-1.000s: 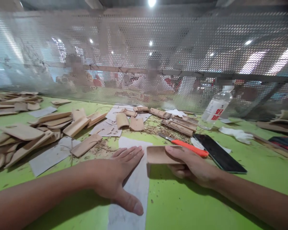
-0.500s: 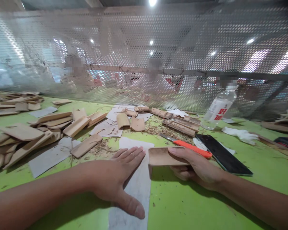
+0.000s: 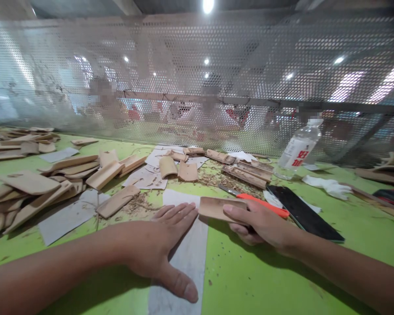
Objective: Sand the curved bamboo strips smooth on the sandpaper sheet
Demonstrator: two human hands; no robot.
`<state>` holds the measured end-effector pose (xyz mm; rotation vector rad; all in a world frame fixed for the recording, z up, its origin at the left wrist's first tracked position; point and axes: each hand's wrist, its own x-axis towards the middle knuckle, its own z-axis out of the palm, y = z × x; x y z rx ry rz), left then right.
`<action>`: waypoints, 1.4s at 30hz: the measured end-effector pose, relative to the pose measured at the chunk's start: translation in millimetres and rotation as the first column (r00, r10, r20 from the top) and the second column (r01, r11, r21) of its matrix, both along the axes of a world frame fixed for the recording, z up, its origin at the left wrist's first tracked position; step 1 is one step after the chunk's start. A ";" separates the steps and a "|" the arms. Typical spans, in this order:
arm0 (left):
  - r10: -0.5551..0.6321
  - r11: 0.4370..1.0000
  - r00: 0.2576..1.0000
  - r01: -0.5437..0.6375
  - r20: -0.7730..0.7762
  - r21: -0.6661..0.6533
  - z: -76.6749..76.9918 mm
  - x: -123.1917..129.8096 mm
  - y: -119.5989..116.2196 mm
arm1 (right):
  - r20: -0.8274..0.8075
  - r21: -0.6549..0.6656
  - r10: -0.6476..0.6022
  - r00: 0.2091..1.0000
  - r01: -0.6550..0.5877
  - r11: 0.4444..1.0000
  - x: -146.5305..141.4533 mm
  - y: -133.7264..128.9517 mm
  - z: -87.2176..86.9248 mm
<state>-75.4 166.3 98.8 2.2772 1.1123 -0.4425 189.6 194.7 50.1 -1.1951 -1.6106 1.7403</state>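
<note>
My left hand (image 3: 166,243) lies flat, fingers stretched out and thumb apart, on a whitish strip of paper or sandpaper (image 3: 180,288) on the green table. My right hand (image 3: 252,223) grips a curved piece of bamboo (image 3: 216,209), thumb on top and fingers beneath. The bamboo's left end is close by the left fingertips, over the strip's right edge; whether it touches the strip I cannot tell. Just behind the right hand lies an orange utility knife (image 3: 265,204) with its blade out. A black phone (image 3: 304,212) is to the right of that hand.
Bamboo pieces (image 3: 29,181) are heaped at the left, and several more (image 3: 168,167) lie with shavings in the middle. A plastic bottle (image 3: 297,151) and a white glove (image 3: 328,187) are at the right. A perforated metal screen (image 3: 184,57) stands along the back; blurred people are behind it.
My right hand has shifted slightly left and tilted the bamboo piece, so its rounded outer side shows more and its hollow less. The left hand stays in place.
</note>
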 end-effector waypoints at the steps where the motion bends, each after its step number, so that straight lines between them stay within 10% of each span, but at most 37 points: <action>1: -0.002 1.000 1.000 0.002 0.003 0.002 0.1 0.0 0.1 | 0.084 0.129 -0.014 0.996 0.003 0.992 -0.4 -0.1 1.2; 4: -0.005 1.000 1.000 0.005 0.009 0.013 0.1 0.2 0.2 | 0.295 0.529 -0.074 0.953 -0.098 0.843 -1.4 -1.7 7.6; 7: -0.006 1.000 1.000 0.006 0.002 0.020 0.6 1.2 -0.7 | 0.384 0.653 -0.016 0.923 -0.260 0.711 -3.7 -5.9 15.6; 25: -0.012 1.000 1.000 0.012 0.001 0.017 -4.0 0.2 -1.4 | 0.546 0.535 0.099 0.832 -0.437 0.723 5.2 -11.3 22.5; 30: -0.012 1.000 0.999 0.011 0.041 0.017 -6.5 -2.2 -1.8 | 0.378 0.652 -0.136 0.916 -0.159 0.742 11.6 5.1 15.6; 34: 0.016 0.994 0.987 -0.033 0.162 0.106 -12.8 -2.0 3.2 | 0.014 0.202 -0.032 0.999 0.028 0.979 5.2 4.4 5.3; 37: 0.105 0.933 0.926 -0.218 0.363 0.287 -18.4 2.0 10.5 | -0.186 -0.057 0.028 0.982 -0.039 0.998 1.2 -0.3 -2.1; 42: -0.021 0.899 0.829 -0.229 0.559 0.373 -16.8 8.2 13.9 | -0.250 -0.112 0.112 0.962 -0.143 0.983 1.6 -2.4 -5.3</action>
